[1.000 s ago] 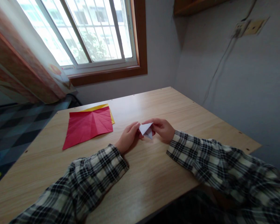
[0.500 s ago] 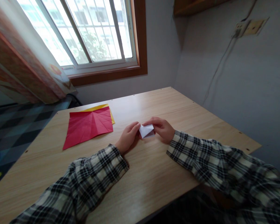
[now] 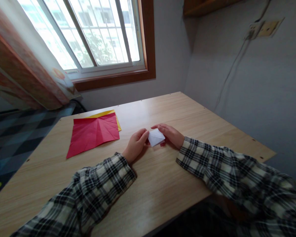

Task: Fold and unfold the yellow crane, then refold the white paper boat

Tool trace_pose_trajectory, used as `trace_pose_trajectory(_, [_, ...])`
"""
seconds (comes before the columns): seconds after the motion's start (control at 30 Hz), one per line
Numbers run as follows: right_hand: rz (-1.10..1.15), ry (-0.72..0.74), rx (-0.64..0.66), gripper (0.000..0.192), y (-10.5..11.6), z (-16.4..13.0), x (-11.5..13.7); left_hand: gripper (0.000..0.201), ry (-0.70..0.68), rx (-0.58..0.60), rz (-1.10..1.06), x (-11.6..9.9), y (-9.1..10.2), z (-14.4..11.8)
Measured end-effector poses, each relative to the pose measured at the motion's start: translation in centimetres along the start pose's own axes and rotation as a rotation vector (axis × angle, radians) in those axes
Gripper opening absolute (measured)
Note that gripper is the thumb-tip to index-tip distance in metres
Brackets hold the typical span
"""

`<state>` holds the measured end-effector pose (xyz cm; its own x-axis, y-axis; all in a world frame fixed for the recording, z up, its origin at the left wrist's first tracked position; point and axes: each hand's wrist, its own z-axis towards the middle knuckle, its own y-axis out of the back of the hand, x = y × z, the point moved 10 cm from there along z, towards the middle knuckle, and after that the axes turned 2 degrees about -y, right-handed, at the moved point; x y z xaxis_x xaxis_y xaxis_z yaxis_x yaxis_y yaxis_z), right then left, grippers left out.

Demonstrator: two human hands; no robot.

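Observation:
A small piece of folded paper (image 3: pixel 156 137), white on top with creases across it, is held just above the table between my hands. A bit of red shows beneath its lower right corner. My left hand (image 3: pixel 136 144) is closed, pinching the paper's left corner between thumb and bent fingers. At the right edge, my right hand (image 3: pixel 172 135) has its thumb on the paper, with the index finger stretched along the far side. The other right fingers are mostly hidden behind and under the paper.
On the wooden table (image 3: pixel 143 197) to the left lies a creased red sheet of paper (image 3: pixel 93 135), partly covering a yellow sheet (image 3: pixel 119 126). A window (image 3: pixel 101 36) and curtain (image 3: pixel 34 65) are behind. A power cord (image 3: pixel 228 77) hangs down the right wall.
The paper's raised flap now lies flatter, so its white face looks like a whole four-sided shape. My right index finger has lifted off its top and the hand has shifted slightly right.

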<state>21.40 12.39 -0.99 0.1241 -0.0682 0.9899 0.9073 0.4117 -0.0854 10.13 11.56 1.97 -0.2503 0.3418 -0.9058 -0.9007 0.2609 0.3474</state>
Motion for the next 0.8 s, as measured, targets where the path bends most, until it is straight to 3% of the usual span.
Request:
trace_pose_trajectory(0.1, [-0.019, -0.034, 0.072, 0.051, -0.6, 0.0, -0.7, 0.033, -0.015, -0.011, 0.018, -0.3, 0.1, -0.1])
trace_pose_trajectory(0.57, [-0.097, -0.002, 0.066, 0.047, -0.5, -0.2, 0.5, 0.038, -0.017, -0.042, -0.037, 0.1, 0.2, 0.0])
trace_pose_trajectory(0.8, [-0.135, 0.048, 0.055, 0.043, -0.7, -0.4, 1.0, 0.042, 0.044, 0.138, -0.133, 0.6, -1.7, -0.2])
